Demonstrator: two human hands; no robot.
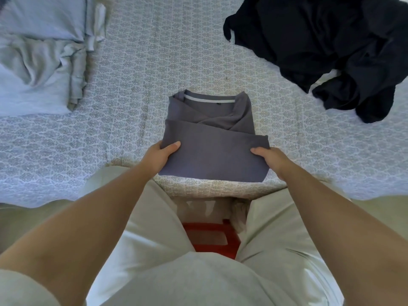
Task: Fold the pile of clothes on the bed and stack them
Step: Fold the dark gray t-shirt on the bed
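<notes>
A grey T-shirt (212, 138) lies partly folded at the middle of the bed, collar at the far end and both sides folded inward. Its near end is lifted off the sheet. My left hand (161, 156) grips the near left edge of that fold, thumb on top. On the opposite edge, my right hand (272, 161) pinches the fabric the same way. A heap of dark navy clothes (326, 47) lies unfolded at the far right. Pale grey and light blue garments (42, 56) sit stacked at the far left.
The patterned white-and-grey bedsheet (141, 69) covers the bed, whose near edge runs just below the shirt. My legs in light trousers fill the foreground, with a red stool (212, 237) between them.
</notes>
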